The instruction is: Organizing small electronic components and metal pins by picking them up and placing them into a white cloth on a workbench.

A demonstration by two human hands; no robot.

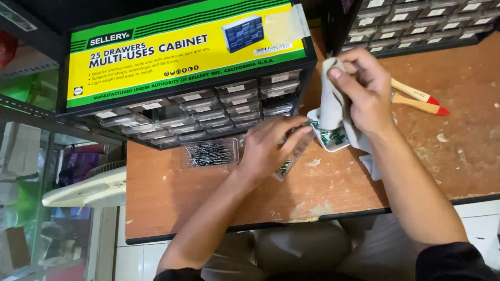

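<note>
My left hand [271, 148] rests palm down on a clear plastic drawer [289, 164] that holds small green parts, on the brown table [219, 192]. My right hand [362, 88] is closed on a pale grey cloth [332, 101], which hangs down into a small white tray [329, 141] with more green parts. Left of my left hand lies another clear drawer [209, 153] full of thin metal pins. Behind both stands a black small-parts cabinet [192, 114] with many clear drawers and a yellow and green label on top.
A second drawer cabinet [416, 23] stands at the back right. Two wooden handles with red tips [419, 100] lie on the table to the right of my hand. A cream fan [86, 190] and shelves with goods are at the left, beyond the table edge.
</note>
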